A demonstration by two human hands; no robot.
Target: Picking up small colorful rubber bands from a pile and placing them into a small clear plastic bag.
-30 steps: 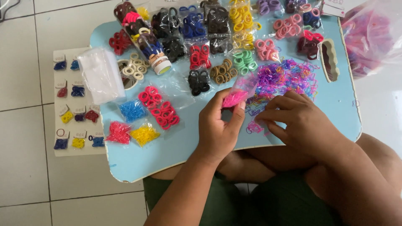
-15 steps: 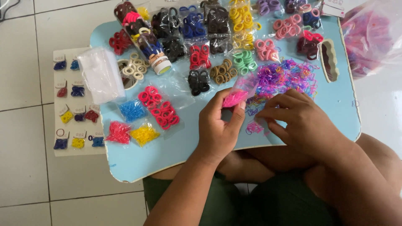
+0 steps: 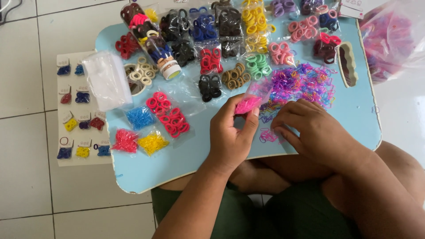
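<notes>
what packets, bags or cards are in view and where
Small clear packet of pink bands: pinched in the left hand.
Clear packets of red, blue and yellow bands: tray's left part.
White card with small band packets: floor, left of the tray.
Large clear bag of pink bands: far right.

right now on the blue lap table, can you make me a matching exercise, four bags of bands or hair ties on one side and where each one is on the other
Things:
1. small bag of pink bands
2. yellow bands bag
3. green hair ties bag
4. loose purple band pile

Places:
a. just beyond the right hand
b. held in the left hand
c. near the front left edge, beside a pink bag
d. mid table, beside brown ties

Pairs: 1-b, 2-c, 3-d, 4-a
</notes>
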